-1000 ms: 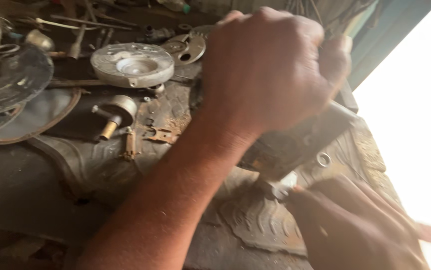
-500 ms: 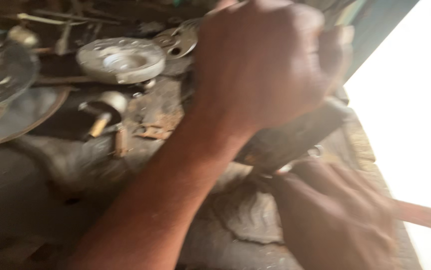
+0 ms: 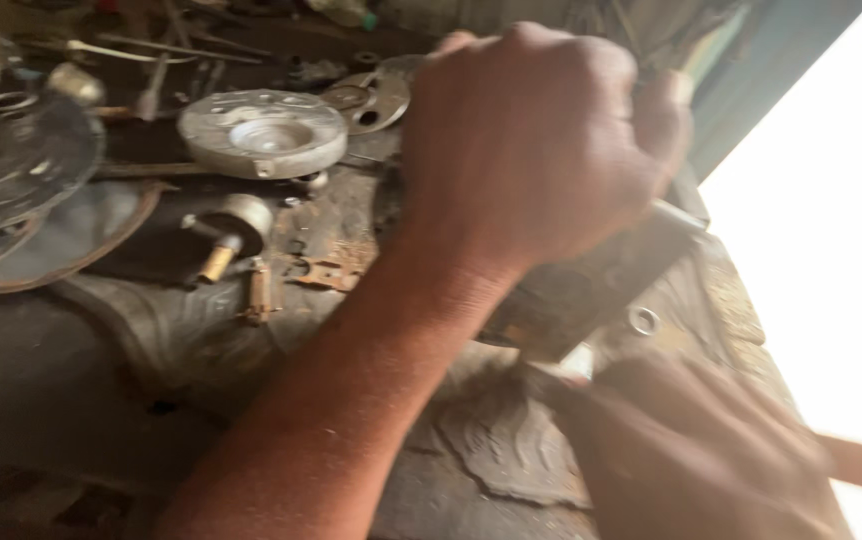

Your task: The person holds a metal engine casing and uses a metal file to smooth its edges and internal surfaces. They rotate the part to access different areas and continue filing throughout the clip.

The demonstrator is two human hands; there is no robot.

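At the centre of the cluttered bench (image 3: pixel 41 400), the left hand (image 3: pixel 536 140) is clenched in a fist around a dark, blocky metal tool (image 3: pixel 591 285), whose body slants down toward the viewer from beneath the knuckles; its upper end is hidden inside the fist, so its full shape cannot be made out. Just below the tool's lower end lies the right hand (image 3: pixel 701 450), badly blurred and cut off by the bottom edge; whether it grips anything cannot be told. A small metal ring (image 3: pixel 643 321) lies just right of the tool, on a grey embossed metal sheet (image 3: pixel 511 440) that spreads beneath both hands. Left of the fist stands a round silvery disc with a recessed centre (image 3: pixel 263 132); nearer the viewer from the disc is a small cylinder with a brass stem (image 3: pixel 226 228), and beside that a few rusty fittings (image 3: pixel 326 265). Further left of the disc, shallow round dishes (image 3: pixel 21 170) are clipped by the frame edge. Right of the fist the view burns out into white glare, hiding the bench edge. The barest stretch of bench lies at lower left, well apart from the disc.
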